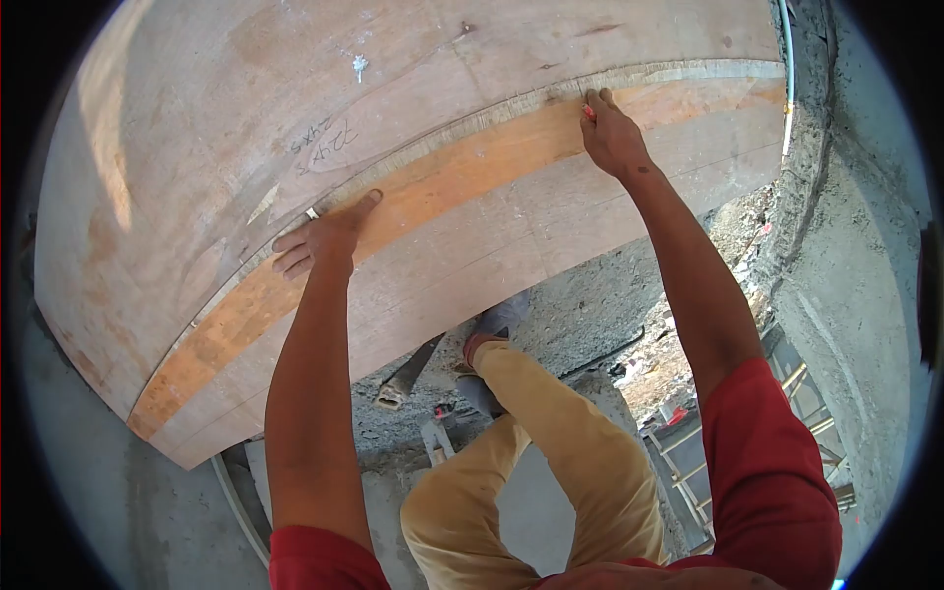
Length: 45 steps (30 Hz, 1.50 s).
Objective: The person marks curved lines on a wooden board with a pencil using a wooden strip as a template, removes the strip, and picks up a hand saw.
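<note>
A long orange-brown wooden strip (472, 162) lies across a large plywood sheet (226, 108), its far edge pale and rough. My left hand (326, 234) rests on the strip left of the middle, fingers spread over its far edge and thumb pointing right. Farther right, my right hand (612, 133) is closed at the strip's far edge, around a small red object (589, 112) that shows only in part between the fingers. Handwritten numbers are on the plywood beyond my left hand.
Below the plywood are my bent legs in tan trousers (551, 393), a dark bar or pipe (408, 374) and a metal tool (436, 440) on rough concrete. A concrete wall (855, 246) and a thin pale tube (789, 79) stand at the right, with rubble and a wooden frame lower down.
</note>
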Each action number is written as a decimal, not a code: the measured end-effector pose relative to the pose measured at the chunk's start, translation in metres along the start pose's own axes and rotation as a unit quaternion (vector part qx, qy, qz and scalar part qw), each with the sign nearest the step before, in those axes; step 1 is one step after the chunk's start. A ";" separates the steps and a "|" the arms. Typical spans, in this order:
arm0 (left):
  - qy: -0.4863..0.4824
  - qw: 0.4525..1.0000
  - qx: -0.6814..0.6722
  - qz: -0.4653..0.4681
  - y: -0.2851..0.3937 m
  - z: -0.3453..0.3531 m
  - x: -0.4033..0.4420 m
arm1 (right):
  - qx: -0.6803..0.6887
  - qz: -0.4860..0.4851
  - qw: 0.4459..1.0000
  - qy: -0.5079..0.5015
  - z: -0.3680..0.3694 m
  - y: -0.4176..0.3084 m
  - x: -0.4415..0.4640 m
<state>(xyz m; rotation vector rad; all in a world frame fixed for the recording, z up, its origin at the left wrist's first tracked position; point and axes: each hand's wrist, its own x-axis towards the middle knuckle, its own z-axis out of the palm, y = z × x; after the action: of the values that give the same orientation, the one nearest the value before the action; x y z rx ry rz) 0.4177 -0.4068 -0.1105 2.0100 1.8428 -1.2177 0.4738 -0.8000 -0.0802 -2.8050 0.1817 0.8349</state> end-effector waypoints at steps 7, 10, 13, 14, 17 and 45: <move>-0.012 1.000 0.005 -0.004 0.000 -0.004 0.007 | -0.001 -0.011 0.995 -0.101 -0.004 0.009 0.007; -0.017 1.000 -0.002 0.003 0.002 -0.003 0.003 | -0.045 -0.004 0.987 -0.153 -0.006 0.009 0.016; -0.006 1.000 -0.017 0.011 -0.006 -0.004 -0.002 | -0.037 -0.004 0.988 -0.152 -0.006 0.006 0.013; -0.002 1.000 -0.028 0.012 -0.008 -0.002 -0.003 | -0.038 -0.008 0.989 -0.145 -0.002 0.008 0.010; 0.014 0.998 -0.050 0.028 -0.008 0.002 0.002 | -0.020 0.000 0.990 -0.140 -0.002 0.007 0.009; 0.037 0.949 -0.199 0.242 0.099 0.167 -0.231 | 0.055 -0.094 0.958 -0.266 -0.048 0.023 0.000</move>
<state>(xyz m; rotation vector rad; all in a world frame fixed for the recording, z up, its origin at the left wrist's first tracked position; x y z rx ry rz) 0.4505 -0.7069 -0.1116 2.1040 1.3529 -0.5884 0.4950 -0.8333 -0.0447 -2.3419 -0.1191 1.4329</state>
